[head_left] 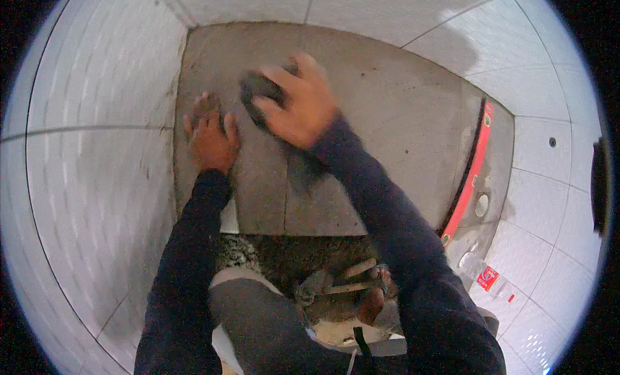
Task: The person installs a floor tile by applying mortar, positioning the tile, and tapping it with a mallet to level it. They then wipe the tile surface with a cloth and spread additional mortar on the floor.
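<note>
My left hand [214, 139] lies flat with spread fingers on a grey floor tile [258, 181], close to the left wall. Ahead and to the right of it, my right hand [300, 104] grips a black rounded object [258, 94], smeared by motion, so its exact kind is unclear. That hand seems raised over the tiles, as a dark shadow falls below its wrist. Grey tiles [381, 129] spread out around both hands, with thin joints between them.
Along the right side lies a red spirit level [470, 181], beside a round pale opening [482, 205] in the floor. A clear plastic bottle [489, 278] with a red label lies near the right wall. White tiled walls [97, 200] enclose the floor. Dark rough ground [310, 249] borders the near tile edge.
</note>
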`<state>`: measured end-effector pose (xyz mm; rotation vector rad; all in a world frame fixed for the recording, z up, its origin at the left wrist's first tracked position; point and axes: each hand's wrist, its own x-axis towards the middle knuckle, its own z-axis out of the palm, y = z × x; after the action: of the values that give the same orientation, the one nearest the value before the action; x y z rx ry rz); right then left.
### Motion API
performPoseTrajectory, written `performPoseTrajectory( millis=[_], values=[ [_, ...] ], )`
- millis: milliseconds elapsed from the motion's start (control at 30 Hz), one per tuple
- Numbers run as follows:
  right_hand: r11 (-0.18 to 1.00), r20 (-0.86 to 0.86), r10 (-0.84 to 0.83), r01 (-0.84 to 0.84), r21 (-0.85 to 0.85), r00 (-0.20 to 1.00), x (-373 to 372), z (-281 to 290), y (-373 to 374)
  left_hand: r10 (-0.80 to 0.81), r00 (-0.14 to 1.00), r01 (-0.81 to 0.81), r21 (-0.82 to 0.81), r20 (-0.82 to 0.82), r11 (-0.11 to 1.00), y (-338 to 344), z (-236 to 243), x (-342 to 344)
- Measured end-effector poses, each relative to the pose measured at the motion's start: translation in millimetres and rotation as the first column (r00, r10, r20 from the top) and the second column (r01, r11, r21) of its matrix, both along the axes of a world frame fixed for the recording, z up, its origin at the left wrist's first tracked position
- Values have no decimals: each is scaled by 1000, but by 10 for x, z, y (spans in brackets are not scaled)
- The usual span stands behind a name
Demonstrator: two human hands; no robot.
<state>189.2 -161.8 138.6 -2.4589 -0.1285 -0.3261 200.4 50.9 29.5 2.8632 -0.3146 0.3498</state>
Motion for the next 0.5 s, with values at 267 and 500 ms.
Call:
performPoseTrajectory(
  millis=[267,500],
  values=[
    [977,51,-212,210,45,976,663,-788,-267,-12,999,14,38,-33,999,-175,112,15],
    [716,-87,-677,681,151,731,-395,-715,-3690,22,994,-15,64,-104,998,-152,262,-25]
  ],
)
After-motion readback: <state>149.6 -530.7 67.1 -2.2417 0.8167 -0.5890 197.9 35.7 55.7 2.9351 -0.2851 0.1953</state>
